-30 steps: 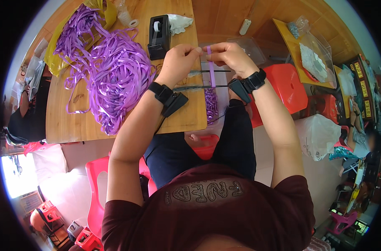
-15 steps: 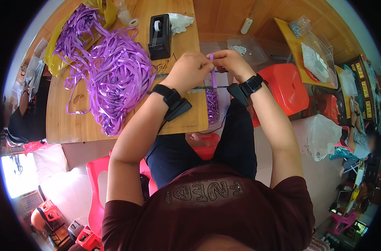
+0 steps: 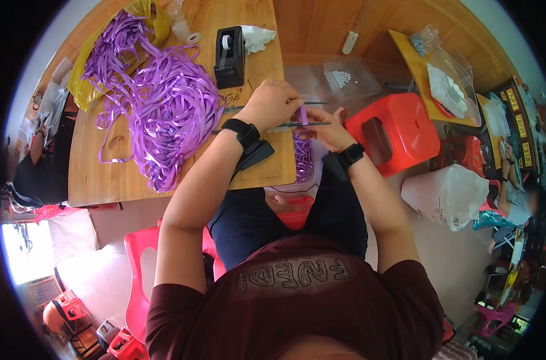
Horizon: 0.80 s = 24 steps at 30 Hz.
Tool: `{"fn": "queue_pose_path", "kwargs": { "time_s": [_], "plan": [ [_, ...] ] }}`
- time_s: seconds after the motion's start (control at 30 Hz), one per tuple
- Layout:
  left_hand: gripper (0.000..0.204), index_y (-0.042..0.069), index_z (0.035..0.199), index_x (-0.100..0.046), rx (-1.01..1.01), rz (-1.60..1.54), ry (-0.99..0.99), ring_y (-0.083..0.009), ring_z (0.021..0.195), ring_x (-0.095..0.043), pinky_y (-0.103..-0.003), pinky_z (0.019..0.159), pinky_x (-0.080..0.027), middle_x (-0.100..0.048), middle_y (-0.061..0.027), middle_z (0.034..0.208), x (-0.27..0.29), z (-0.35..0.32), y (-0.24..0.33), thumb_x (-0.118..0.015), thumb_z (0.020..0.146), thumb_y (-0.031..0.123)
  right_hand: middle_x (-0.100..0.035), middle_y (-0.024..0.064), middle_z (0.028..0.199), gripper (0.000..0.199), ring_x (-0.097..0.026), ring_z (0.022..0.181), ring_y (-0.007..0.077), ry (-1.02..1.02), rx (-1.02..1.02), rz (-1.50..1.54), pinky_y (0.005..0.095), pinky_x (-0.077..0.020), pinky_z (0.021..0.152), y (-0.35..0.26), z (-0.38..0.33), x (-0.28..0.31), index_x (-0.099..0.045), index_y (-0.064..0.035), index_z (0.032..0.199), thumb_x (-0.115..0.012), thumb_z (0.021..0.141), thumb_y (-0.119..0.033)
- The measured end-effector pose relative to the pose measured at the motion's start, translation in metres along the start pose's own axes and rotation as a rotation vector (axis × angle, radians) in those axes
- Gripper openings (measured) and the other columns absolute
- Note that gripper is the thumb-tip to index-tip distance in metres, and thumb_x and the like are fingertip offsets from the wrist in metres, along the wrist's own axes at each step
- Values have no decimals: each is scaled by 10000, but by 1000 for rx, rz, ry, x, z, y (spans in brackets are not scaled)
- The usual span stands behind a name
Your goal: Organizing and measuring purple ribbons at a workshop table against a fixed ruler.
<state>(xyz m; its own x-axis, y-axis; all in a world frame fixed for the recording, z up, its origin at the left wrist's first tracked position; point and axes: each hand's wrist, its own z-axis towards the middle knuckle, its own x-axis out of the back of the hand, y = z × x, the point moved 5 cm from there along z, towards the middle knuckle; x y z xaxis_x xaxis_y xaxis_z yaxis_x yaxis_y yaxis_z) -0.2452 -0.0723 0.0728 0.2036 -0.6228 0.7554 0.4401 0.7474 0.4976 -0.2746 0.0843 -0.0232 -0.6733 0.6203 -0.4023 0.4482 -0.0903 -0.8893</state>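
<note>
A short strip of purple ribbon stands across a thin dark rod that juts past the table's right edge. My left hand is closed, its thumb and fingertips pinching the ribbon's upper part. My right hand is curled around the ribbon's lower part, below the rod; its fingertips are partly hidden. Just beyond, a second thin rod runs alongside the first. A big tangled heap of purple ribbon lies on the wooden table to the left.
A black tape dispenser stands behind my left hand. Under the rods is a clear bin with purple ribbon pieces. A yellow bag holds more ribbon. To the right are a red stool and a tub with white pieces.
My right hand has come down toward me, from above the near rod to beside and below it, still at the ribbon. My left hand has barely moved.
</note>
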Motion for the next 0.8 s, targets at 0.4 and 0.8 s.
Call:
{"fn": "queue_pose_path", "kwargs": {
  "time_s": [0.4,0.8],
  "plan": [
    [277,19,882,-727,404,-85,-111,-287,733,-638,-396,687,-510,-688,-128,814,24,3,28,-611,911,269,-693,57,806,184,-601,636,98,252,180,-265,227,-476,594,3,-29,-19,-701,35,959,-663,951,-144],
    [209,31,996,-566,871,-907,-548,-105,521,-571,-251,425,-470,-613,-59,718,-12,-37,33,-486,1009,225,-660,33,736,211,-594,614,88,303,231,-106,211,-464,579,-2,-46,-34,-707,25,901,-695,944,-182]
  ]
}}
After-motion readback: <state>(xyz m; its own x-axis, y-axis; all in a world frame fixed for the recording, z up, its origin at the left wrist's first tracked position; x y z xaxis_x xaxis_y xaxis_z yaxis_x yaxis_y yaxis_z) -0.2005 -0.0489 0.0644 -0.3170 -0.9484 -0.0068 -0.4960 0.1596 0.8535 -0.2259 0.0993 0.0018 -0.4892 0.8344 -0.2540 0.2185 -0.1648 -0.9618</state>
